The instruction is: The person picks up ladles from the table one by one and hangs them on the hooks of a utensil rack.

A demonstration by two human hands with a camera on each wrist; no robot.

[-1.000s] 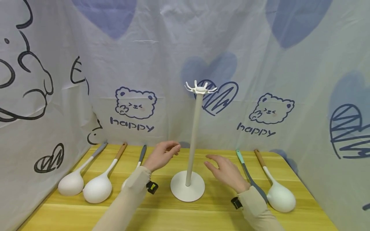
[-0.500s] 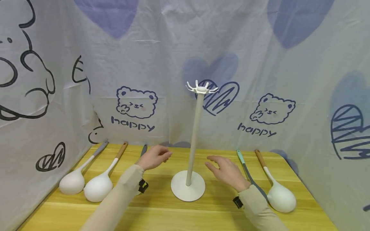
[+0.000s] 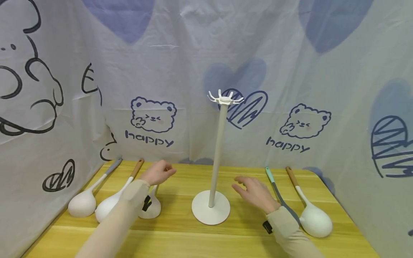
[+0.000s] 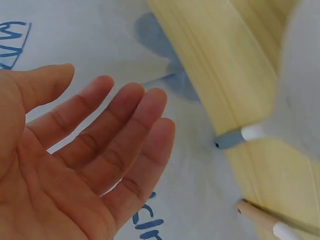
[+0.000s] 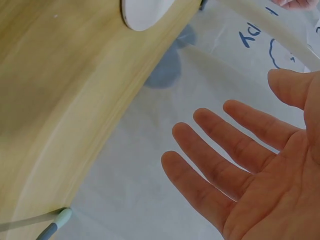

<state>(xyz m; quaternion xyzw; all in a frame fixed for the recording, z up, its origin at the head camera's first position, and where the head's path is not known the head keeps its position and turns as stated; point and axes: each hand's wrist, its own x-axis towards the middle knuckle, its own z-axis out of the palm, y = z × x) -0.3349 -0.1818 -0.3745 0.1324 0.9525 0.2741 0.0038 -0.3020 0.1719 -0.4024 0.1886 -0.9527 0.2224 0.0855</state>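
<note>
My left hand point(image 3: 158, 172) hovers above a white ladle-like utensil point(image 3: 152, 209), hiding most of its handle. Loosely bent, its fingers point(image 4: 150, 125) hold nothing in the left wrist view. To the right of the white hook stand point(image 3: 215, 157), my right hand point(image 3: 256, 193) hangs in the air, palm inward. The right wrist view shows its fingers point(image 5: 215, 155) spread and holding nothing. Nearest to it lies a dark grey utensil with a turquoise handle end point(image 3: 280, 197). The stand's round base rests on the table between both hands, touched by neither.
At the left lie a grey-handled white ladle point(image 3: 82, 205) and a brown-handled one point(image 3: 106, 208), partly behind my left sleeve. Another brown-handled white ladle point(image 3: 316, 220) lies at the right. A patterned cloth point(image 3: 190, 71) hangs behind and beside the wooden table point(image 3: 200, 242).
My left hand has moved left, away from the stand, to over the dark-handled white utensil. My right hand has hardly moved.
</note>
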